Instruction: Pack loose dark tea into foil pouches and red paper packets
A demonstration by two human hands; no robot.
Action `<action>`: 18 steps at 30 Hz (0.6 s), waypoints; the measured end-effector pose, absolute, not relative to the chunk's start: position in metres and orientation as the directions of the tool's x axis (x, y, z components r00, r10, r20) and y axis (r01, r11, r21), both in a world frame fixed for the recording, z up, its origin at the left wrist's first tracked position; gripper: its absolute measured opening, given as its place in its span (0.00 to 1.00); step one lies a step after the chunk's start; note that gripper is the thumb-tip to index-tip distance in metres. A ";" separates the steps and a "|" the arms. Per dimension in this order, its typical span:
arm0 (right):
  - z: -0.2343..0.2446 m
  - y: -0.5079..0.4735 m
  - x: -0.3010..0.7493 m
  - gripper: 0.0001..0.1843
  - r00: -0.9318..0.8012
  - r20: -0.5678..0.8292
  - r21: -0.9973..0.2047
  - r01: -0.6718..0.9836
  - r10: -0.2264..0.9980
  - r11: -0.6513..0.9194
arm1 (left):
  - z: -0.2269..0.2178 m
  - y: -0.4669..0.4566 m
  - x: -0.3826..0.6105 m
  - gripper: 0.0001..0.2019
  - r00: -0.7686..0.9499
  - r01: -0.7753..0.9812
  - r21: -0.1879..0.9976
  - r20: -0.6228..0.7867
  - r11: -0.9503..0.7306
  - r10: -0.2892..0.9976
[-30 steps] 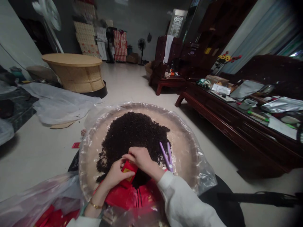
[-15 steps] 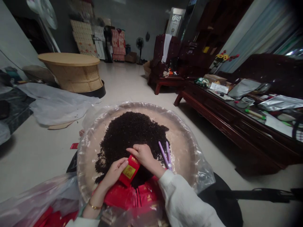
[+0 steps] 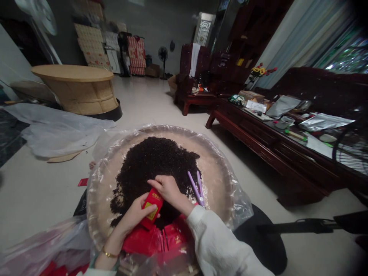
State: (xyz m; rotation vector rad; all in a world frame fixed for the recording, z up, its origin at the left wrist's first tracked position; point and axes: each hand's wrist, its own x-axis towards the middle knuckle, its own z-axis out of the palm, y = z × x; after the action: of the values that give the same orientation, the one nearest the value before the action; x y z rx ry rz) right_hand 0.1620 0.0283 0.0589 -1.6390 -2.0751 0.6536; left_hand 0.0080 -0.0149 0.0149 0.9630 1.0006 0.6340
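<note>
At the six o'clock edge of the round plastic-lined tray (image 3: 230, 180), the left hand (image 3: 135, 212) is wrapped around a small red packet (image 3: 151, 208), while the right hand (image 3: 166, 188) pinches the packet's upper end at the near fringe of the dark loose tea heap (image 3: 155, 165). If the packet tips or the pinch slips, tea could scatter over the stacked red packets (image 3: 161, 239) below, toward six o'clock. Purple tongs (image 3: 195, 186) at three o'clock of the hands could be knocked by the right sleeve (image 3: 221, 249).
</note>
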 end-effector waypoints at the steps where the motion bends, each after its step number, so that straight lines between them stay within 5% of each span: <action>1: 0.062 0.030 0.169 0.21 -0.204 0.060 -0.586 0.786 0.977 0.199 | 0.015 -0.015 0.008 0.34 0.410 -0.013 0.892 -0.408 0.452 0.816; 4: 0.066 0.032 0.209 0.15 -0.024 0.130 -0.460 0.884 0.991 0.082 | 0.015 -0.014 0.007 0.32 0.335 -0.057 0.890 -0.410 0.453 0.848; 7: 0.053 0.026 0.258 0.25 0.200 0.012 -0.318 0.930 0.980 -0.186 | 0.015 -0.012 0.005 0.32 0.282 -0.110 0.887 -0.405 0.449 0.870; 9: 0.038 0.019 0.281 0.34 0.190 -0.106 -0.289 0.933 0.976 -0.213 | 0.016 -0.011 0.004 0.31 0.275 -0.121 0.887 -0.401 0.445 0.874; 14: 0.012 0.010 0.296 0.38 0.225 -0.254 -0.367 0.877 0.941 -0.309 | 0.016 -0.012 0.005 0.30 0.281 -0.124 0.892 -0.389 0.435 0.877; 18: 0.018 0.015 0.298 0.29 0.257 -0.256 -0.486 0.799 0.932 -0.354 | 0.015 -0.014 0.006 0.28 0.279 -0.150 0.891 -0.378 0.428 0.883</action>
State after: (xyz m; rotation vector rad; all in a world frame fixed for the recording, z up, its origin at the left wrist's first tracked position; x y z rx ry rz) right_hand 0.2984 0.0153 0.0179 -2.2726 -1.6081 0.7431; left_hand 0.0061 -0.0136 0.0153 0.8616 1.0554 0.8223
